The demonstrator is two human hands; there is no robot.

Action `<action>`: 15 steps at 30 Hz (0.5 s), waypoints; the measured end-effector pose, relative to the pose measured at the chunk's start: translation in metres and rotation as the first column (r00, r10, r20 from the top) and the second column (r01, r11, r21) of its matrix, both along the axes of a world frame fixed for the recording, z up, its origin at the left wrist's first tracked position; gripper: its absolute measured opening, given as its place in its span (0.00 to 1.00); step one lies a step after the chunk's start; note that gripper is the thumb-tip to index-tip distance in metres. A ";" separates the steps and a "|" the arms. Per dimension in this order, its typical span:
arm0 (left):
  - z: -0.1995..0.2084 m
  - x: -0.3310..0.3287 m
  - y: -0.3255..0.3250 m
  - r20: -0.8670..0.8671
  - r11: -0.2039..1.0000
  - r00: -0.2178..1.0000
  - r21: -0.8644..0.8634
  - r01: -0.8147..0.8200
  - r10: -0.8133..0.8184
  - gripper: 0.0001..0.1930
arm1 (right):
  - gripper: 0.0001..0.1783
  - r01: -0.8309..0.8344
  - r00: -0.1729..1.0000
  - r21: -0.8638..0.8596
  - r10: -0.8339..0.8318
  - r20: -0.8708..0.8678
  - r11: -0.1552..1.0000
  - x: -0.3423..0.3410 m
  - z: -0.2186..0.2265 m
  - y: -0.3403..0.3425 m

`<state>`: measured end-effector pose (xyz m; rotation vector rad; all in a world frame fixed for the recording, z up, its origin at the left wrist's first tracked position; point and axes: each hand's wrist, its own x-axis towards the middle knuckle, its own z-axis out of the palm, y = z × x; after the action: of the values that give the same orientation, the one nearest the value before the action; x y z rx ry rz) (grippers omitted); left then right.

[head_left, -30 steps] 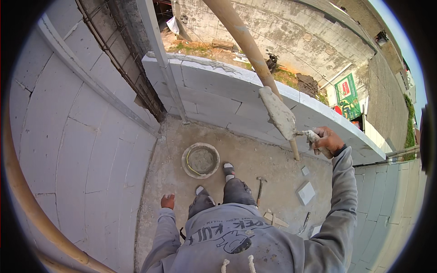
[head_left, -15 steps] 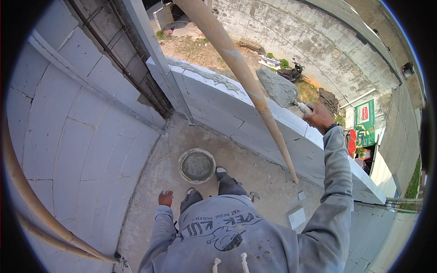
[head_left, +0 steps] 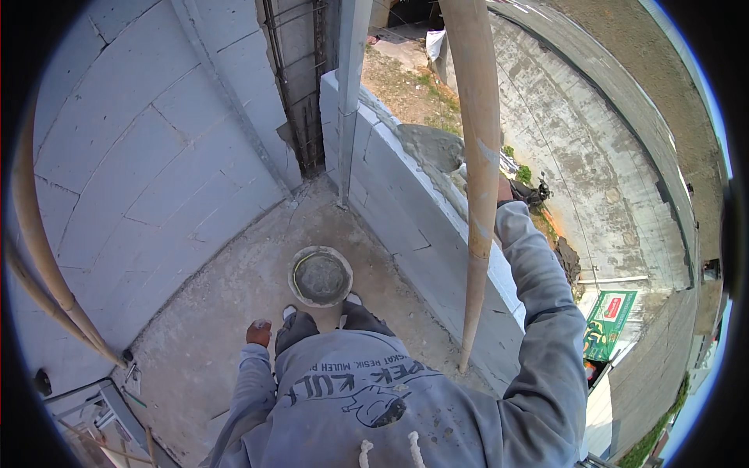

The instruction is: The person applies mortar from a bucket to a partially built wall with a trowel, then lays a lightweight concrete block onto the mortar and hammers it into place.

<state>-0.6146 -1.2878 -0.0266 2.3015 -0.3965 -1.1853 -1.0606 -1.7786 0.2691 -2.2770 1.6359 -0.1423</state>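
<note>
My right hand is partly hidden behind a bamboo pole. It grips a trowel whose broad, mortar-grey blade lies at the top of a low white block wall. A rough strip of wet mortar runs along that top, touching or just under the blade; I cannot tell which. Down at my left side, my left hand hangs with its fingers curled and nothing visible in them. A round bucket of grey mortar stands on the floor just ahead of my feet.
A tall block wall rises on the left, with bamboo poles beside it. A metal post stands near exposed rebar at the corner. Beyond the low wall lie a motorcycle and a green banner.
My view has turned, shifting the walls and bucket in the picture. The trowel has moved from beyond the wall's edge to the mortar strip, passing behind the bamboo pole. My left hand stays low.
</note>
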 end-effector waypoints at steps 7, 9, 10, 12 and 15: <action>-0.039 -0.013 0.057 0.045 1.000 0.999 0.011 -0.027 0.026 0.22 | 0.15 -0.306 0.881 -0.176 0.209 -0.424 0.935 0.083 -0.019 -0.056; -0.022 -0.020 0.034 0.063 0.999 0.998 0.028 0.019 -0.020 0.24 | 0.15 -0.234 0.966 -0.336 0.177 -0.190 0.913 0.090 -0.023 -0.068; -0.026 -0.016 0.038 0.083 1.000 0.997 -0.019 0.000 0.002 0.24 | 0.14 -0.240 0.968 -0.390 0.190 -0.164 0.889 0.097 -0.026 -0.069; -0.011 -0.018 0.018 0.074 1.000 0.997 -0.014 0.019 -0.018 0.24 | 0.14 -0.206 0.971 -0.301 0.155 -0.184 0.931 0.092 -0.022 -0.076; 0.015 0.000 -0.004 0.053 0.998 0.997 0.031 0.061 -0.062 0.23 | 0.13 -0.225 0.952 -0.224 0.165 -0.257 0.948 0.077 -0.007 -0.061</action>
<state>-0.6150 -1.2921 -0.0111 2.3665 -0.4754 -1.1678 -0.9841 -1.8396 0.2624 -2.7288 1.5615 -0.0323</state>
